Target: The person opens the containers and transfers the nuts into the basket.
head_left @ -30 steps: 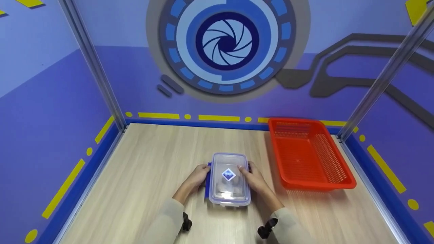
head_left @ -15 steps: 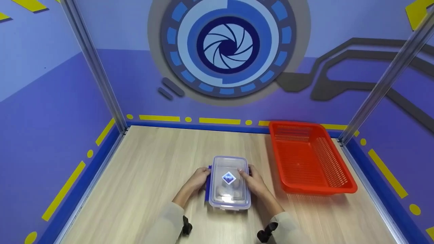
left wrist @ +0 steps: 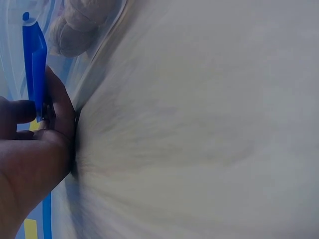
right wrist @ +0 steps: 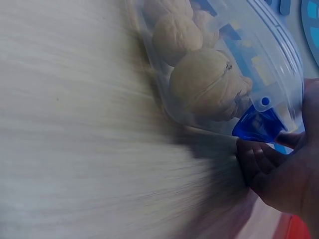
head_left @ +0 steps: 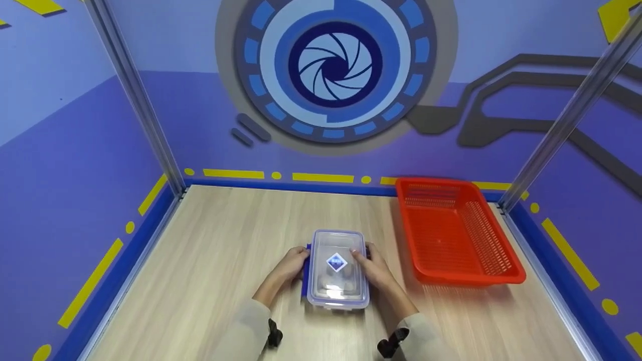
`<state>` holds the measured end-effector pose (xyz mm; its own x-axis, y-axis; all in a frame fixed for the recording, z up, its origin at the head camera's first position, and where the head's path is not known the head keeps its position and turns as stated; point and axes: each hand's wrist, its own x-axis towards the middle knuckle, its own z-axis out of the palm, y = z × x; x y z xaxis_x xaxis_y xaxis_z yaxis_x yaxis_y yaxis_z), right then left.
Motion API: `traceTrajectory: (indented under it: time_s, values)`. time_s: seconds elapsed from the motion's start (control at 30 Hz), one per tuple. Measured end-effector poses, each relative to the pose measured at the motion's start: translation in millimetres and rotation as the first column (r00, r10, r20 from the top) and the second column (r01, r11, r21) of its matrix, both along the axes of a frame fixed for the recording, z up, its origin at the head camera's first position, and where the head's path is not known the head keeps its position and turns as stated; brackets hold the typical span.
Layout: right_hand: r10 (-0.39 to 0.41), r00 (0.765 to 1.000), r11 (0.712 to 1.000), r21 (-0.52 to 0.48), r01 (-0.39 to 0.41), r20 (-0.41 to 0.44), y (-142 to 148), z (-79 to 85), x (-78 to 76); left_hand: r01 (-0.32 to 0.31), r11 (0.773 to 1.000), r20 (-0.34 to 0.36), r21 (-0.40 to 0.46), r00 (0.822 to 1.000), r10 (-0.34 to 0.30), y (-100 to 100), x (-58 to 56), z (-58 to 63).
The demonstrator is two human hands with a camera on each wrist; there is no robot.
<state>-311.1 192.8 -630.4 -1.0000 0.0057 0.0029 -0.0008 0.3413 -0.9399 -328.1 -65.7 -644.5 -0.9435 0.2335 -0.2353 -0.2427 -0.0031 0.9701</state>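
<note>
A clear plastic food container with a closed lid and a diamond-shaped label sits in the middle of the table, long side pointing away from me. Through its wall, several walnuts show in the right wrist view. My left hand is at its left side; thumb and fingers pinch the blue latch, which stands out from the wall. From the right, my right hand grips the container, thumb on the lid's edge, fingers curled at the right-hand blue latch. The fingertips there are partly hidden.
A red perforated plastic basket stands at the back right of the wooden table. Blue-purple printed panels and metal posts wall in the back and both sides.
</note>
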Motion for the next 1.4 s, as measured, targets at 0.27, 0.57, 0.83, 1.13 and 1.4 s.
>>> traceTrajectory:
  time_s: [0.27,0.57,0.83,1.13,1.4]
  values:
    - [-0.002,1.000,1.000,-0.005,0.002,0.000,0.1,-0.2,-0.1,-0.062,0.994,-0.041,-0.088,0.997,0.059,1.3,7.5,5.5]
    - [-0.008,1.000,1.000,0.001,0.008,-0.020,0.5,3.3,-0.1,-0.258,0.911,-0.250,-0.322,0.951,0.181,2.8,12.8,33.7]
    - [0.034,0.999,0.999,0.015,-0.034,0.015,8.4,11.5,7.8,-0.243,0.899,-0.274,-0.365,0.951,0.146,5.3,20.2,54.6]
    - [-0.007,1.000,0.998,0.060,0.007,0.000,13.3,36.4,20.2,-0.178,0.892,-0.309,-0.415,0.950,0.046,2.6,29.1,68.8]
    - [-0.007,1.000,0.982,0.187,0.006,0.005,8.5,50.1,28.1,-0.098,0.908,-0.267,-0.406,0.964,-0.015,3.4,32.3,71.7]
